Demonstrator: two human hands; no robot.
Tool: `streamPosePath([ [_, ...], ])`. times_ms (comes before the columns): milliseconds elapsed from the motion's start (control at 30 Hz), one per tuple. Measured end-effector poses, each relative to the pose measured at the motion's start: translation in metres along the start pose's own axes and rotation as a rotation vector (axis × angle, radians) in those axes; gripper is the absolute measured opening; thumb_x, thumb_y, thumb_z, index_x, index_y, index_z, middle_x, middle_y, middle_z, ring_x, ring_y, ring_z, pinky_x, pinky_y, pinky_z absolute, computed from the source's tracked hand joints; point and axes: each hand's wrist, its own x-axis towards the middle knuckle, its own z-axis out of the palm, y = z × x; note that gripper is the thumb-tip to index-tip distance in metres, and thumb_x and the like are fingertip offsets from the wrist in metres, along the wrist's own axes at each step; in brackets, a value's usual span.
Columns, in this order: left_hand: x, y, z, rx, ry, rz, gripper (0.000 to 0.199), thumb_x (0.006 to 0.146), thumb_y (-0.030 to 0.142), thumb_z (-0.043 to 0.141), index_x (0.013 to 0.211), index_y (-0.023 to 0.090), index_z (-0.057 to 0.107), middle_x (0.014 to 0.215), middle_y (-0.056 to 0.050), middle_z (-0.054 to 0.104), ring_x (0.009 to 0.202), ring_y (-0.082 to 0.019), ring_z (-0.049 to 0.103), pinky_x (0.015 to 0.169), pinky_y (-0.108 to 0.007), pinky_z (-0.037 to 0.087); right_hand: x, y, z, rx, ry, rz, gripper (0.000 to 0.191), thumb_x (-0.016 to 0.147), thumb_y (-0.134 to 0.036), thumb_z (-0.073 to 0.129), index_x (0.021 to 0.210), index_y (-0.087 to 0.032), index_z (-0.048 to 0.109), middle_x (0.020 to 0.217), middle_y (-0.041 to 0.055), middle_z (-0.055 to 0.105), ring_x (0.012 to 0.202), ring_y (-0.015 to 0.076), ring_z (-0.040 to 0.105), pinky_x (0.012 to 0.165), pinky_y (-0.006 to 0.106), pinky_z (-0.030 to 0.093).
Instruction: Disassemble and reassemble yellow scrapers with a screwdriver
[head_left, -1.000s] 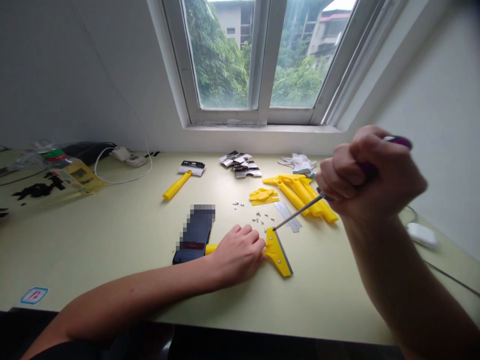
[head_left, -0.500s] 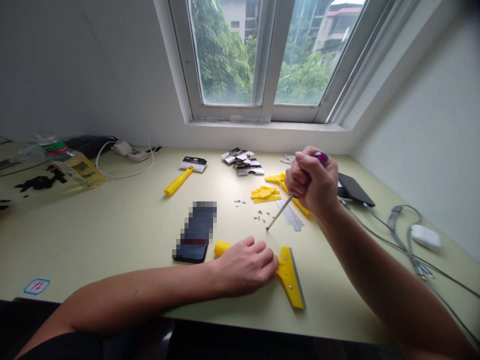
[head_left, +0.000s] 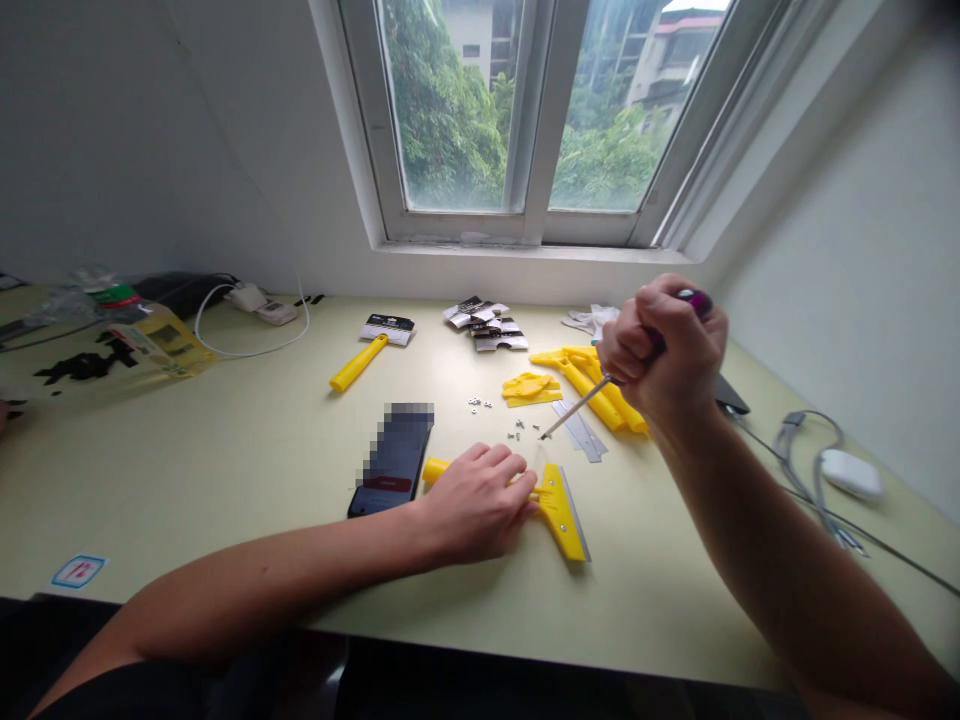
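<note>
My left hand is wrapped round the handle of a yellow scraper, whose bladed head points right and carries two screws. In a fist, my right hand grips a screwdriver by its dark purple handle. The shaft slants down left, its tip close to several small screws on the table; whether a screw sits on the tip I cannot tell. Small nuts lie a little further left. Behind the screwdriver are flat metal blades, yellow plastic plates and yellow scraper handles, partly hidden by my right hand.
A phone lies left of the scraper. Further back are a carded yellow scraper and black-and-white cardboard sleeves. Grey cables and a white case are at right. A bottle of yellow liquid lies at left.
My left hand has shifted the scraper slightly up and left, toward the screws. My right hand has moved right and a little up, and the screwdriver now slants more flatly.
</note>
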Motion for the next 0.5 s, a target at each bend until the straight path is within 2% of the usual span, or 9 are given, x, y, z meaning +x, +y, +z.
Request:
streamPosePath([
  [133, 0.014, -0.029, -0.021, -0.174, 0.090, -0.163, 0.026, 0.098, 0.027, 0.044, 0.106, 0.016, 0.066, 0.105, -0.009, 0.066, 0.096, -0.021, 0.059, 0.084, -0.035, 0.047, 0.000, 0.003, 0.001, 0.015, 0.011, 0.030, 0.035, 0.076, -0.023, 0.071, 0.059, -0.021, 0.040, 0.041, -0.0090, 0.034, 0.029, 0.0052, 0.027, 0.026, 0.019, 0.018],
  [200, 0.028, -0.046, -0.025, -0.298, 0.079, -0.258, 0.025, 0.094, 0.030, 0.052, 0.110, 0.016, 0.067, 0.104, -0.009, 0.066, 0.093, -0.020, 0.060, 0.082, -0.032, 0.048, 0.000, 0.002, 0.002, 0.022, 0.006, 0.028, 0.036, 0.077, -0.024, 0.071, 0.059, -0.021, 0.039, 0.041, -0.0089, 0.033, 0.029, 0.0053, 0.026, 0.027, 0.019, 0.018],
  [267, 0.044, -0.059, -0.023, -0.410, -0.020, -0.265, 0.030, 0.088, 0.032, 0.062, 0.113, 0.016, 0.067, 0.099, -0.007, 0.067, 0.087, -0.018, 0.061, 0.076, -0.029, 0.047, -0.001, 0.000, 0.003, 0.028, 0.003, 0.021, 0.037, 0.077, -0.026, 0.071, 0.060, -0.022, 0.038, 0.041, -0.0092, 0.032, 0.030, 0.0052, 0.025, 0.027, 0.019, 0.018],
  [367, 0.064, -0.068, -0.013, -0.549, -0.204, -0.167, 0.035, 0.081, 0.033, 0.071, 0.112, 0.017, 0.068, 0.093, -0.003, 0.070, 0.080, -0.015, 0.060, 0.070, -0.025, 0.044, -0.001, -0.004, 0.006, 0.035, 0.008, 0.017, 0.039, 0.077, -0.027, 0.071, 0.060, -0.021, 0.036, 0.042, -0.0094, 0.030, 0.030, 0.0049, 0.025, 0.028, 0.018, 0.019],
  [500, 0.076, -0.068, -0.004, -0.574, -0.288, -0.123, 0.015, 0.084, 0.028, 0.067, 0.092, 0.017, 0.073, 0.084, -0.002, 0.071, 0.072, -0.012, 0.058, 0.067, -0.023, 0.039, -0.001, -0.008, 0.008, 0.050, 0.015, 0.010, 0.039, 0.075, -0.024, 0.070, 0.057, -0.021, 0.035, 0.042, -0.0092, 0.030, 0.030, 0.0047, 0.025, 0.027, 0.018, 0.018],
])
